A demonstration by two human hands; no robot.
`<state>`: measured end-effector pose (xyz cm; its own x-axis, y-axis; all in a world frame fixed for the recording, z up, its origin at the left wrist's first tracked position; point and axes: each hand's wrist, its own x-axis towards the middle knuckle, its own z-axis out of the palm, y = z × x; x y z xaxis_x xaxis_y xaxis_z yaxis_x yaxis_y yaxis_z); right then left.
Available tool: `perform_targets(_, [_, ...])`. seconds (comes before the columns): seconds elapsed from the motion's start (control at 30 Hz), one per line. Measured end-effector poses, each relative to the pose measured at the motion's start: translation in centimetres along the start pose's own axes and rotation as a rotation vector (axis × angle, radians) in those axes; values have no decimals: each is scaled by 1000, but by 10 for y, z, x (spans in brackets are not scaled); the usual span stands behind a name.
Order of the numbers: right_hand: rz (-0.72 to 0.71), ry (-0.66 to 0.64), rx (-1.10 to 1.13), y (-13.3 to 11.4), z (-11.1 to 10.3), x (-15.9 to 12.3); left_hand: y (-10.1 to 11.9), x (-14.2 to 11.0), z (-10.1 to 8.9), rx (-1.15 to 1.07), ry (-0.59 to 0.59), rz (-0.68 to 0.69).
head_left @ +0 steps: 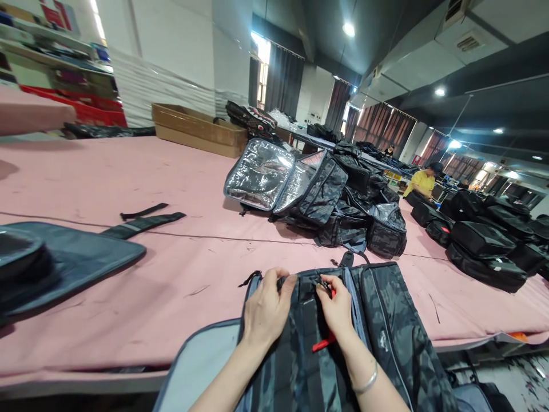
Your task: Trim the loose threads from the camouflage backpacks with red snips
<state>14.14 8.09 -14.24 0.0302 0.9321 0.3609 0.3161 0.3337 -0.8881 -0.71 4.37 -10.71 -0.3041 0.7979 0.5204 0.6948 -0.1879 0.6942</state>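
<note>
A dark camouflage backpack [309, 332] lies in front of me at the table's near edge, its pale-lined flap [210, 355] spread out to the left. At the backpack's top edge, my left hand [270, 303] is closed, its thumb and fingers pinching the fabric. My right hand [338, 303], with a bangle on the wrist, is closed close beside it. A slim red tool [325, 344] sticks out below that palm; the shape of its working end is hidden by the fingers. Fingertips of both hands meet the backpack near its top strap.
The table has a pink cover [189, 183]. Camouflage bags with silver lining [261, 174] are heaped ahead. Black bags [484, 229] are piled on the right. A flat dark bag panel [86, 257] lies left, a cardboard box [197, 129] behind. A person in yellow [422, 182] is farther off.
</note>
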Motion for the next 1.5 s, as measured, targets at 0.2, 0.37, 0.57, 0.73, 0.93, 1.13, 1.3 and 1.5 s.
perform_targets(0.2, [42, 2, 132, -1, -5, 6, 7, 3, 35, 470, -109, 290])
perform_targets(0.37, [78, 26, 184, -4, -24, 0, 6, -5, 41, 499, -138, 427])
perform_targets(0.57, [91, -90, 187, -13, -72, -40, 6, -33, -5, 294, -34, 446])
perform_targets(0.73, [149, -144, 82, -20, -129, -89, -12, -59, -44, 221, 104, 194])
perform_targets(0.93, [289, -192, -44, -16, -178, -173, 7, -122, -64, 41, -37, 166])
perform_targets(1.13, [253, -204, -213, 6, -168, -247, 24, -182, -40, 9, -346, 549])
perform_targets(1.3, [95, -41, -258, 27, -145, -257, 36, -173, -15, 360, -606, 488])
perform_targets(1.5, [80, -77, -305, 23, -141, -245, 56, -157, -25, -126, -790, 204])
